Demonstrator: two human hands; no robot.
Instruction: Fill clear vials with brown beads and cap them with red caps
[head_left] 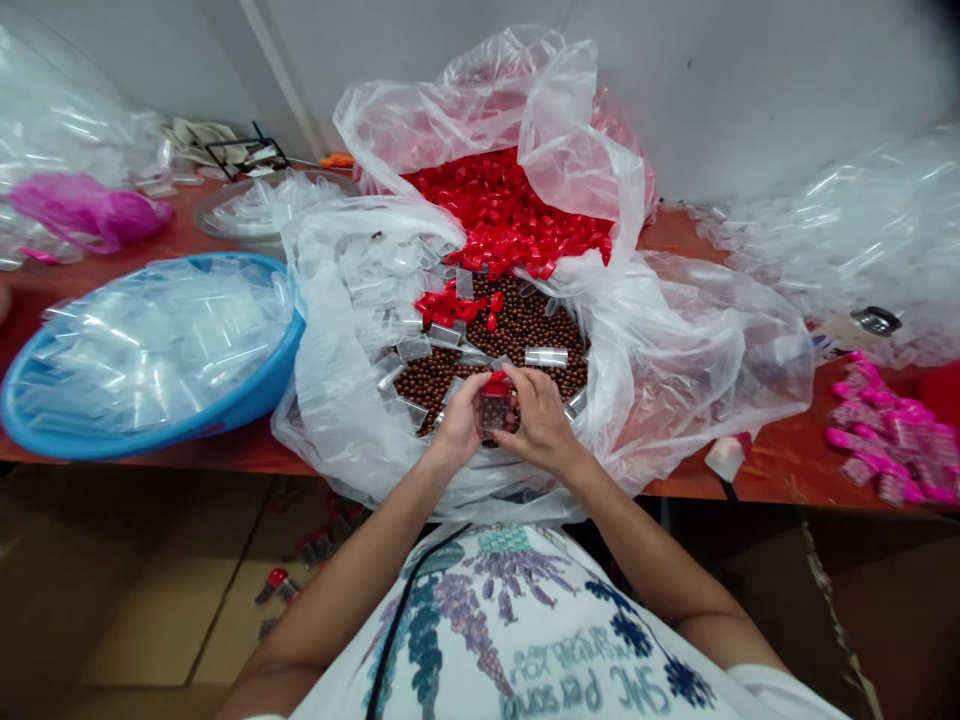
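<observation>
Between my two hands is a small clear plastic bottle (494,408) with a red cap on top and dark contents showing through its wall. My left hand (460,418) grips it from the left side, fingers closed. On the other side my right hand (541,418) has its fingers wrapped about the cap and the bottle's right side. Below and beyond them lie many brown beads (517,315) in a plastic-lined heap. Empty clear bottles (546,357) and loose red caps (457,305) rest on the beads.
A big pile of red caps (510,200) fills a bag behind. At left stands a blue basin (289,345) of clear bottles. Pink-capped bottles (892,430) lie at right. Below the table edge, filled red-capped bottles (277,580) lie in a cardboard box (161,590).
</observation>
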